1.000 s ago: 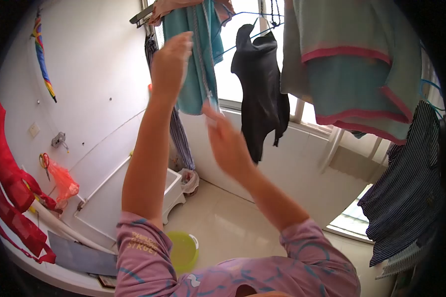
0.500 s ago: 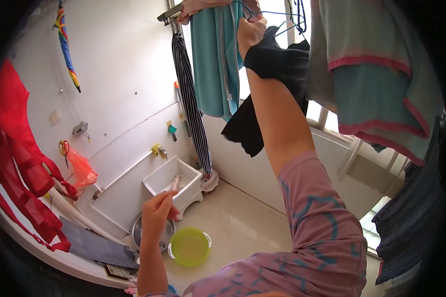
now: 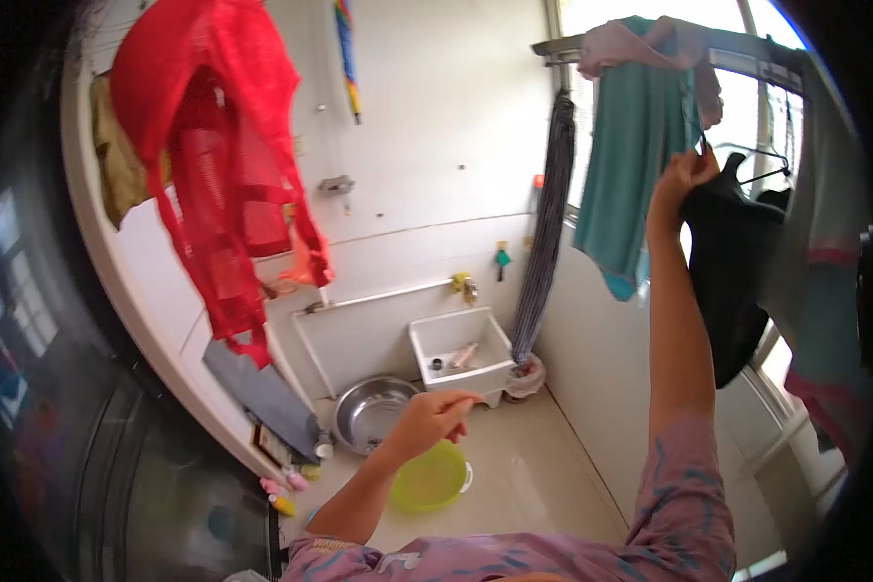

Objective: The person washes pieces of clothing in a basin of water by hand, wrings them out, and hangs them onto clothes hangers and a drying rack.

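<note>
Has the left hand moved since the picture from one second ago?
Yes, downward: judged against the white sink, the left hand has gone from well above it in the view to its lower edge.

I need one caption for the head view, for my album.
Right hand raised by the black garment, left hand lower, with the green basin beyond.

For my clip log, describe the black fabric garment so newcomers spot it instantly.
At upper right, a long dark rail crosses the bright window. Below it, by the person's right hand, is the black fabric garment. Its solid black sets it apart from the teal cloth to its left and pale, pink-banded cloth to its right.
</note>
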A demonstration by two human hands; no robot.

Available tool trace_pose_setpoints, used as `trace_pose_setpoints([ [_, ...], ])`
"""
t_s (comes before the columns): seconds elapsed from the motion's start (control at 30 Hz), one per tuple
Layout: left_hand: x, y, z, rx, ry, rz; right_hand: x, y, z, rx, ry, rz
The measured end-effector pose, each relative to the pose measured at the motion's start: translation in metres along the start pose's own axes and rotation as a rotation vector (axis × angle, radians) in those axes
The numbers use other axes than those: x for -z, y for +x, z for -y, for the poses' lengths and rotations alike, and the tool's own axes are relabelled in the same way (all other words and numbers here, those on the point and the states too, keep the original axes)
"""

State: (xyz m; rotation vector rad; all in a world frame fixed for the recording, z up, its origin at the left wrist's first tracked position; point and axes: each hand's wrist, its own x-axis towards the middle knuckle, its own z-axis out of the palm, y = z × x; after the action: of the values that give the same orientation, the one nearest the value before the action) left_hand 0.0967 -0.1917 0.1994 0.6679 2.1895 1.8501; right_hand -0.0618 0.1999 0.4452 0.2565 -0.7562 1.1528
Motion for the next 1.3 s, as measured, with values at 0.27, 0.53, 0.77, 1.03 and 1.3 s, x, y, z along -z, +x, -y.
trace_pose_setpoints([
  [0.27,0.007,-0.032,-0.145,-0.883,0.853,-0.349,0.084,-0.198,0.081,0.361,-0.205,0.874],
  [0.53,0.080,-0.055,-0.332,-1.187,1.495,-1.489,0.110,-0.248,0.130,-0.144,-0.153,1.160],
  [0.77,0.132,-0.014,-0.389,-0.530,2.045,-1.712,0.002,-0.220,0.107,-0.405,-0.447,1.290],
  [1.03,0.171,-0.032,-0.394,-0.560,1.939,-1.545,-0.190,-0.140,0.140,-0.912,0.587,0.663],
  [1.3,0.184,-0.044,-0.388,-0.856,1.633,-1.314,-0.396,-0.102,0.237,-0.875,0.785,0.962],
])
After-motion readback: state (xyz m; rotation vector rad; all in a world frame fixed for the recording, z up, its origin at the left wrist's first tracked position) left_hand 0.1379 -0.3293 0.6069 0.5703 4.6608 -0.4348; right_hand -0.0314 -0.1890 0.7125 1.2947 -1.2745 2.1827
